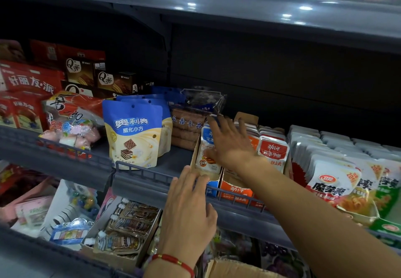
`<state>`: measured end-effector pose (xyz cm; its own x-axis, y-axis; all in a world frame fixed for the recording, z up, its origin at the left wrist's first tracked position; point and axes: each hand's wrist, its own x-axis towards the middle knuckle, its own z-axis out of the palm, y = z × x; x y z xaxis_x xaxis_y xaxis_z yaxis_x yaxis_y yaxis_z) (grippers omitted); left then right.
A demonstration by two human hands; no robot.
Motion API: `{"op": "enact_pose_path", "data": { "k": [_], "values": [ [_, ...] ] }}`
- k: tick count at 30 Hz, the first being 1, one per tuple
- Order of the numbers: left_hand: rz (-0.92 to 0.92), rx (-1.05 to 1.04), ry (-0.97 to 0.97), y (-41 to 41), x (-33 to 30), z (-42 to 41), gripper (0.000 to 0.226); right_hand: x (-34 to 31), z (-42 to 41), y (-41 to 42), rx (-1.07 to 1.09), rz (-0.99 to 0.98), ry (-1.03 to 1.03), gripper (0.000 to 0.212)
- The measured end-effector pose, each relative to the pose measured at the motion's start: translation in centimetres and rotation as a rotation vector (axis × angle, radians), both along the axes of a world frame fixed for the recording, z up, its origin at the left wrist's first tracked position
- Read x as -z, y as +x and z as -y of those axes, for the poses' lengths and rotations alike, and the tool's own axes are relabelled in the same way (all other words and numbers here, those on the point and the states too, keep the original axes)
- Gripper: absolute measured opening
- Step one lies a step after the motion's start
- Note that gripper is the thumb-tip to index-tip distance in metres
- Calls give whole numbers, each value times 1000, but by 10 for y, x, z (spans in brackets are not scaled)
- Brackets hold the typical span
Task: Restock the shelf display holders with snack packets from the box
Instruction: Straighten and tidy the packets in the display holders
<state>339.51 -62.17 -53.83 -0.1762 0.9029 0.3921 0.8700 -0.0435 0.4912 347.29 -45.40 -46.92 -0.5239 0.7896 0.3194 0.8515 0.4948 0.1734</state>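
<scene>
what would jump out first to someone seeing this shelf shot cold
Two bare hands over the middle shelf: the right hand is spread on the packets in a cardboard holder, and the left hand, with a red bracelet at the wrist, rests at the shelf rail. Left of them, a blue and cream wafer pouch stands upright.

Shelf rail (pixel 138 182) grey. Wafer pouch (pixel 132 134) blue and cream. Fish packets (pixel 273 151) red-white. Holder front (pixel 235 192) orange. Wrist cord (pixel 173 261) red.
</scene>
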Motion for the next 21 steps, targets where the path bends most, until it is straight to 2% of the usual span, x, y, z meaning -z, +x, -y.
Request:
{"op": "enact_pose_path", "data": {
  "k": [5,8,12,15,18,21],
  "values": [
    [3,-3,1,1,1,-1,60,-1,-2,1,-7,-28,-42,86],
    [2,-5,2,1,4,-2,61,-8,8,8,-45,-118,-43,81],
    [11,7,26,-1,8,-5,61,-1,54,36,-102,-313,34,51],
    [10,13,62,0,10,-7,60,25,89,64,-94,-274,43,35],
    [-7,-4,79,4,13,-8,57,51,111,88,-85,-237,70,33],
    [-28,-30,109,9,14,-7,55,65,123,101,-46,-189,79,44]
  ]
}}
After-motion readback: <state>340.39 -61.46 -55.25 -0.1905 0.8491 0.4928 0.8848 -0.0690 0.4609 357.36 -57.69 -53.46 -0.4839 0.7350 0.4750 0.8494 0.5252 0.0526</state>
